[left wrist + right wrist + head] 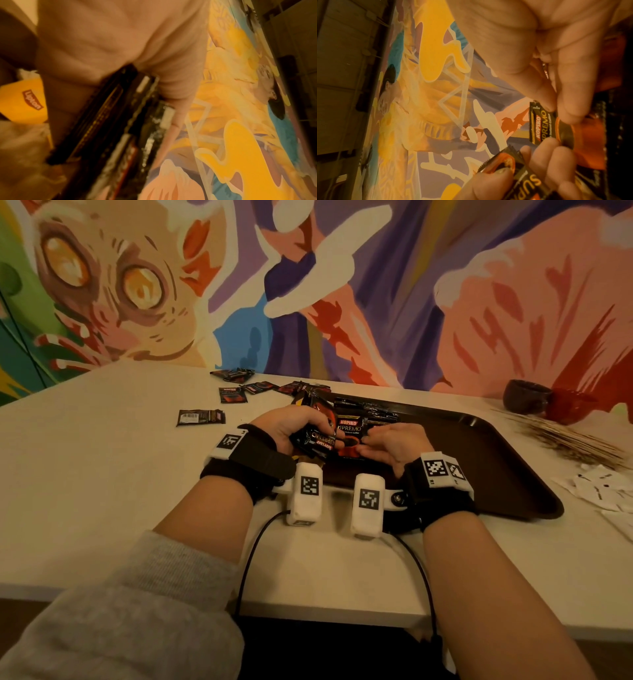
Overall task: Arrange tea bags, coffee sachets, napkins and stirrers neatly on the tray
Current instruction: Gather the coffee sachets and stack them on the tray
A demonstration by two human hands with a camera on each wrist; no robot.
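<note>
Over the near edge of the dark brown plastic tray [486,474], my left hand [291,429] curls round a stack of black-and-red coffee sachets [317,436]. Beside it, my right hand [394,443] pinches one Kopiko sachet [349,428] lying on the tray. Farther off, loose sachets [200,417] lie scattered on the white table [102,457], and thin wooden stirrers [568,440] are piled to the right.

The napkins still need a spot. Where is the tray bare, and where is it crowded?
The tray is bare across its right half, from the right hand to its right rim. Its left end is crowded: coffee sachets lie there under both hands, the left hand gripping a bundle.
</note>
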